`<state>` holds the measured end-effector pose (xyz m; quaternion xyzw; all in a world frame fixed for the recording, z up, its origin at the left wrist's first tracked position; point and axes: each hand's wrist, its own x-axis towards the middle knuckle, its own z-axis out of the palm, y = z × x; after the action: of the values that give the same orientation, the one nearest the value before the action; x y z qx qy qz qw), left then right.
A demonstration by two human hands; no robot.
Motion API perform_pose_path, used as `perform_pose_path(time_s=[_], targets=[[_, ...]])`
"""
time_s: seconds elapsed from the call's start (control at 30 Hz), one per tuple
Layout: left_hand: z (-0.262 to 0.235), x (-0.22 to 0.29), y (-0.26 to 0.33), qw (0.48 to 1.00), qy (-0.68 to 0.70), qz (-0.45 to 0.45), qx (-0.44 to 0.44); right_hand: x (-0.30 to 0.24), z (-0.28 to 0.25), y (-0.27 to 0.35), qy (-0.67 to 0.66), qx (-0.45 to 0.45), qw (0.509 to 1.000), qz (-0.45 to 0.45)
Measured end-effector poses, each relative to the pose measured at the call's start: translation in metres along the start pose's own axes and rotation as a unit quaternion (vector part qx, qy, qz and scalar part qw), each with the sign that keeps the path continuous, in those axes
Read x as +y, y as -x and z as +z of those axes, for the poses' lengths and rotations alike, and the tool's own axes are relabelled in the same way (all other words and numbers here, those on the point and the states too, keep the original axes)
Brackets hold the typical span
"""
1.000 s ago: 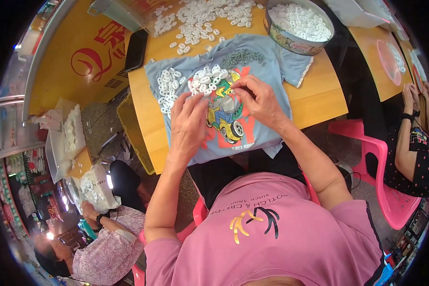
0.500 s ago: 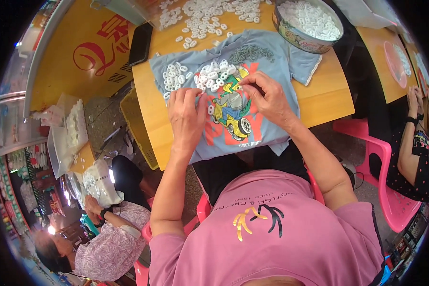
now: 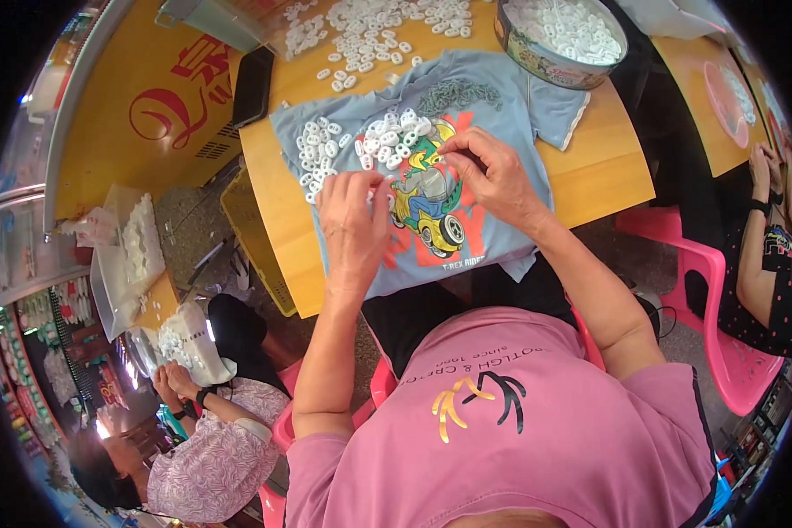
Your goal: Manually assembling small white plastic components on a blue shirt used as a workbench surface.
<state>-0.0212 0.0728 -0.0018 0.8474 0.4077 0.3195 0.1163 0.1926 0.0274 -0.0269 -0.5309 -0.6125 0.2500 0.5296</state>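
A blue-grey T-shirt (image 3: 519,202) with a printed cartoon rider lies spread on the wooden table before me. White oval pieces with two holes form a heap (image 3: 389,139) on its print, and another pile (image 3: 317,150) lies at its left. My left hand (image 3: 354,220) is just below these piles, its thumb and fingers drawn together; whatever is between them is hidden. Over the print's right side, my right hand (image 3: 495,176) pinches thumb and forefinger together on something too small to make out. Beyond it lies a tangle of small grey-green pieces (image 3: 462,95).
A round tin (image 3: 550,72) full of white pieces stands at the far right. More loose white pieces (image 3: 370,31) cover the table's far side, beside a black phone (image 3: 253,86). One person (image 3: 211,458) sits at my left; another person's arm (image 3: 752,255) shows at right near a pink chair (image 3: 713,290).
Both hands stay over the shirt in nearly the same pose; the left has turned slightly and sits a little lower. The whole view has shifted slightly. At left, the other person's hands have come together.
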Motion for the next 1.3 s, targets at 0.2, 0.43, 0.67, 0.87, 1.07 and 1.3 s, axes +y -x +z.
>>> perform_pose_path(time_s=[0.2, 0.43, 0.67, 0.87, 1.07, 1.3], targets=[[0.021, 0.026, 0.004, 0.997, 0.069, 0.025, -0.022, -0.002, 0.001, 0.0, -0.009, 0.001, 1.0, 0.007], [0.004, 0.006, -0.002, 0.999, -0.025, 0.044, -0.007, -0.002, 0.001, 0.0, -0.012, 0.003, 1.0, 0.002], [-0.018, -0.012, 0.017, 0.994, -0.077, 0.066, -0.034, -0.003, -0.001, 0.0, -0.006, -0.009, 1.0, 0.011], [-0.023, -0.021, 0.02, 0.999, -0.047, 0.023, 0.0, -0.003, -0.001, 0.0, -0.002, -0.008, 1.0, 0.009], [-0.018, -0.028, 0.0, 0.992, -0.125, 0.008, 0.007, -0.005, -0.001, 0.001, -0.007, -0.015, 1.0, 0.025], [-0.015, -0.027, -0.001, 0.992, -0.123, 0.003, 0.002, -0.003, -0.001, 0.001, 0.003, -0.021, 0.999, 0.025]])
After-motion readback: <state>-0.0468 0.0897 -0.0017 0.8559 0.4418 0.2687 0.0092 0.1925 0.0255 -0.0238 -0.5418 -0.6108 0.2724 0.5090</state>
